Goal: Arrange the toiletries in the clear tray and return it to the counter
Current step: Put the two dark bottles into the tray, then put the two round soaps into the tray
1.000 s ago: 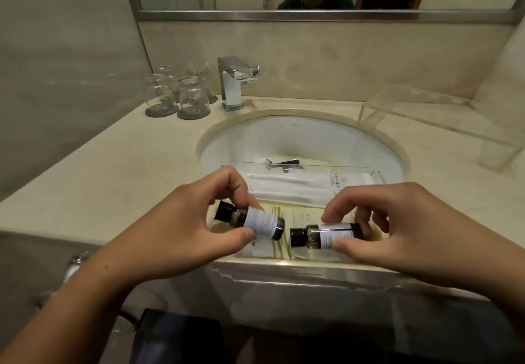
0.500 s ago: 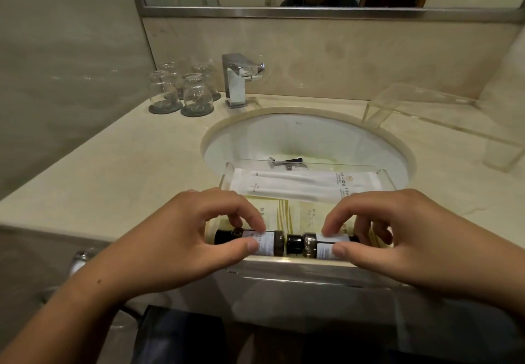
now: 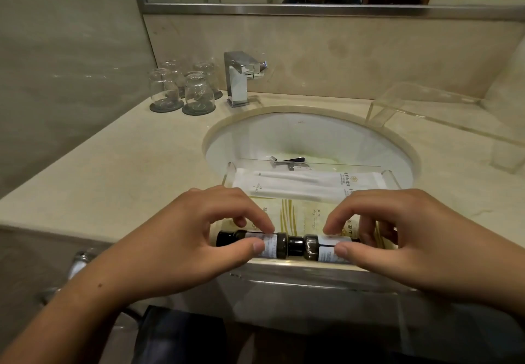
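Observation:
The clear tray point(image 3: 393, 177) rests across the front of the sink. Along its near edge two small dark bottles with white labels lie end to end. My left hand point(image 3: 181, 247) pinches the left bottle point(image 3: 272, 245) between thumb and fingers. My right hand point(image 3: 403, 238) pinches the right bottle point(image 3: 312, 248) the same way. Behind them in the tray lie flat yellow-striped sachets point(image 3: 292, 216) and long white wrapped packets point(image 3: 306, 183).
The white oval sink point(image 3: 306, 136) is set in a beige stone counter point(image 3: 119, 165). A chrome faucet point(image 3: 240, 78) stands behind it, with several upturned glasses point(image 3: 196, 94) to its left. A clear acrylic stand point(image 3: 443, 111) sits at the back right.
Both hands have lowered the two bottles from a tilted hold into one straight line along the tray's near edge. The left bottle turned level.

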The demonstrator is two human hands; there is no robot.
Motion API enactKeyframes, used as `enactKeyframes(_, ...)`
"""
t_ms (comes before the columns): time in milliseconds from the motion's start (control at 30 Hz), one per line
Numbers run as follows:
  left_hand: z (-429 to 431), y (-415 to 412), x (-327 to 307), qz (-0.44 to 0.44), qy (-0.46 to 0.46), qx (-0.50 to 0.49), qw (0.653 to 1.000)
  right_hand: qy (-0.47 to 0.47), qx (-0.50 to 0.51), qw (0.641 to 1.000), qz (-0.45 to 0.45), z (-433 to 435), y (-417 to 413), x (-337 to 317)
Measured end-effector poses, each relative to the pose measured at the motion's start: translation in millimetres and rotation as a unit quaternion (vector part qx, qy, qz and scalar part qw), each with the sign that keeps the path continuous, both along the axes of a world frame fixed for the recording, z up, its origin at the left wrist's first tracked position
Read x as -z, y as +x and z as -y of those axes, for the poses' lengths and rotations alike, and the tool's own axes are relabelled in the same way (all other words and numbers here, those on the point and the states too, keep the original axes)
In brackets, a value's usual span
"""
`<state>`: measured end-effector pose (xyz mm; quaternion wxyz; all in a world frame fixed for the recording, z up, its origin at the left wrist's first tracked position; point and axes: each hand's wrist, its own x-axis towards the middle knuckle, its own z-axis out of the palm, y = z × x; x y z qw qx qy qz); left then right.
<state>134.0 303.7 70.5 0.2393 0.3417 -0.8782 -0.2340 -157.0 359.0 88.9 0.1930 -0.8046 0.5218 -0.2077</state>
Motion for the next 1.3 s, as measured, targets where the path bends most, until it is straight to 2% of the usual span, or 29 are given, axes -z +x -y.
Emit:
enactKeyframes(333, 19, -9, -10, -0.020, -0.016, 0.005, 1.000, -0.079, 0.020, 0.996, 0.043, 18, -3, -3)
enactKeyframes(567, 71, -30, -25, -0.036, -0.046, -0.047, 0.997, -0.111, 0.042, 0.989, 0.088, 64, -14, -20)
enactKeyframes(700, 104, -41, -27, -0.034, -0.024, -0.053, 0.998, -0.094, 0.062, 0.990, 0.082, 96, -27, -22)
enactKeyframes(1100, 194, -63, -7, -0.012, 0.028, -0.064, 0.997, -0.010, 0.106, 0.982, 0.158, 174, -62, 3)
enactKeyframes(1200, 213, -66, 2, -0.002, 0.053, -0.058, 0.997, 0.037, 0.096, 0.984, 0.146, 192, -63, 12)
enactKeyframes(1300, 233, -70, 15, 0.034, 0.078, -0.042, 0.995, 0.098, 0.083, 0.988, 0.088, 215, -62, 28)
